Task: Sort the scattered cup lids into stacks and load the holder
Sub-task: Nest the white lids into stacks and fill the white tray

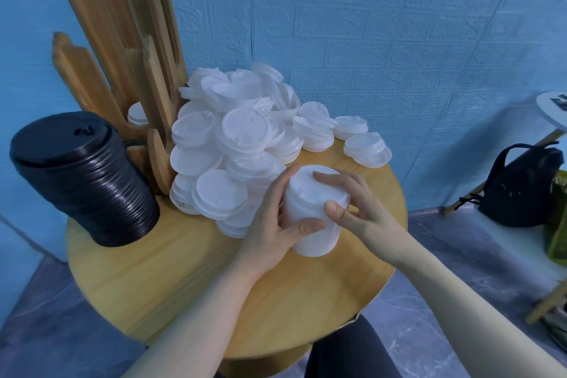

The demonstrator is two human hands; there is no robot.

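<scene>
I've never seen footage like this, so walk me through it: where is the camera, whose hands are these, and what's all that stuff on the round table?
There is no machine here. One wide-angle camera sits on a person's head, looking down at their own bare hands. The left hand and right hand together grip a white lid stack standing on the round wooden table. Behind it lies a loose pile of white lids. On the left, a tall black lid stack leans beside the wooden holder, which has some white lids in one slot. A black backpack sits off to the right.

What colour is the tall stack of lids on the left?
Black, seen in the head view.
</scene>
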